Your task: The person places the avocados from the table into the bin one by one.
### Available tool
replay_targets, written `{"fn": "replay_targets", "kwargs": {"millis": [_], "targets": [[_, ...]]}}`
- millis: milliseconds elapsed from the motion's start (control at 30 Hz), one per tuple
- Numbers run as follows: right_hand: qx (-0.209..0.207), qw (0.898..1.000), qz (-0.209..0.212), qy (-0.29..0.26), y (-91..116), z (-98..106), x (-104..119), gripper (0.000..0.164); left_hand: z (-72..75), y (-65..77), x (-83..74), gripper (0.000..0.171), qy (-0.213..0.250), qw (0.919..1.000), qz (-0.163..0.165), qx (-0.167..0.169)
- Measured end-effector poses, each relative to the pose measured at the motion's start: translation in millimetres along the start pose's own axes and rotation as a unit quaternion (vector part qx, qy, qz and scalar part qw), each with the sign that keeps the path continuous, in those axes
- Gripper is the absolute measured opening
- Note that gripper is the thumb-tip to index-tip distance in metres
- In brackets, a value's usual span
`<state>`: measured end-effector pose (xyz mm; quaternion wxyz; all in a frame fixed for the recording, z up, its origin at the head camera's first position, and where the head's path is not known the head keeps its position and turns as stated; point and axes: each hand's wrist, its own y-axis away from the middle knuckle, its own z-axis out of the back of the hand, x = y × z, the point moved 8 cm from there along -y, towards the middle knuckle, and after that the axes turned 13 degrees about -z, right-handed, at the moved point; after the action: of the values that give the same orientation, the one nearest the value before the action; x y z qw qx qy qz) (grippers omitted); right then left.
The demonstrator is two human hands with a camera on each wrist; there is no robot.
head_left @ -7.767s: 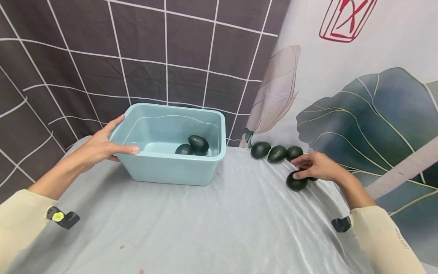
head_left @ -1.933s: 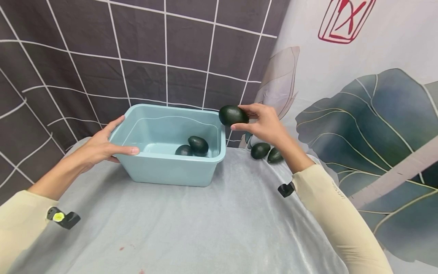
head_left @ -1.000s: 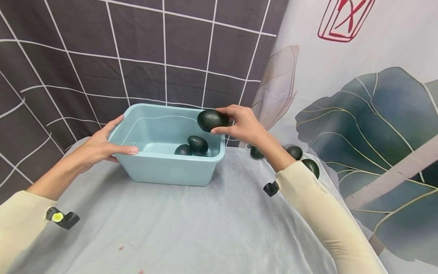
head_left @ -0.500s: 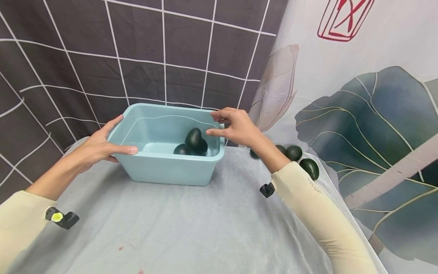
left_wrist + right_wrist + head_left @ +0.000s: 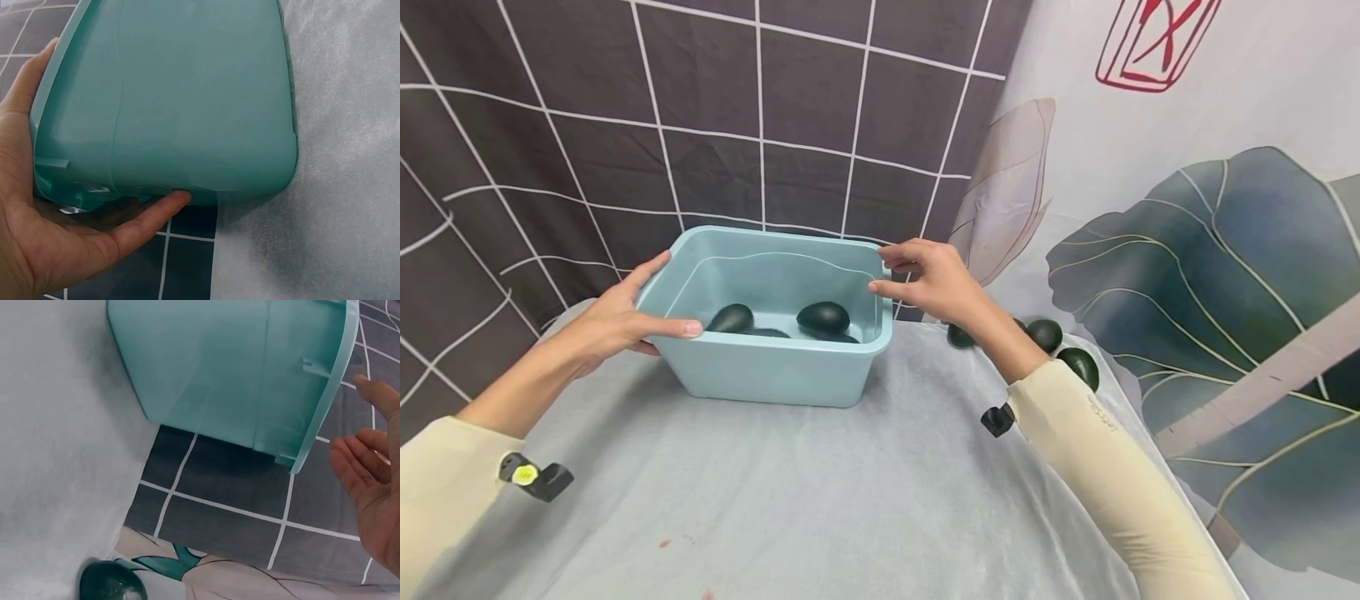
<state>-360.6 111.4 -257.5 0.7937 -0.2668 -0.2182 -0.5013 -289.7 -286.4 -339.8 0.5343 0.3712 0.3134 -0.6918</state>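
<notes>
A light-blue plastic tub (image 5: 775,371) stands upright on the cloth. My left hand (image 5: 617,321) grips its left end, the thumb lying over the front rim. In the left wrist view, one finger (image 5: 153,219) shows against the tub's end wall. Inside the tub lie several dark green avocados, one avocado (image 5: 732,318) at the left and another avocado (image 5: 823,317) to the right; the front wall partly hides others. My right hand (image 5: 936,279) hovers at the tub's right rim, holding nothing, thumb and fingers apart. The right wrist view has this hand (image 5: 378,462) beside the rim.
Right of the tub, more avocados lie on the grey cloth (image 5: 820,492), among them one avocado (image 5: 1078,368) beside my right sleeve and another avocado (image 5: 1043,335) behind it. A dark gridded curtain (image 5: 700,83) hangs behind the tub.
My right hand has carried an avocado from the right over the tub and let it go. The avocados inside have rolled apart, one to the left. My left hand has stayed put.
</notes>
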Motion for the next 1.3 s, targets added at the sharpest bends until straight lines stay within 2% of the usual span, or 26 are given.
{"fn": "replay_targets", "kwargs": {"millis": [500,1033,1300], "targets": [[-0.014,0.999,-0.038,-0.034,9,13,-25,0.053,-0.2,0.6,0.8,0.13,0.004,1.0,0.0,0.003],[-0.025,0.997,-0.064,-0.04,31,24,-61,0.048,1.0,-1.4,-0.7,0.13,-0.002,1.0,0.0,0.004],[-0.025,0.995,-0.092,-0.035,40,29,-79,0.049,0.4,-0.3,1.6,0.13,0.003,1.0,0.002,0.006]]}}
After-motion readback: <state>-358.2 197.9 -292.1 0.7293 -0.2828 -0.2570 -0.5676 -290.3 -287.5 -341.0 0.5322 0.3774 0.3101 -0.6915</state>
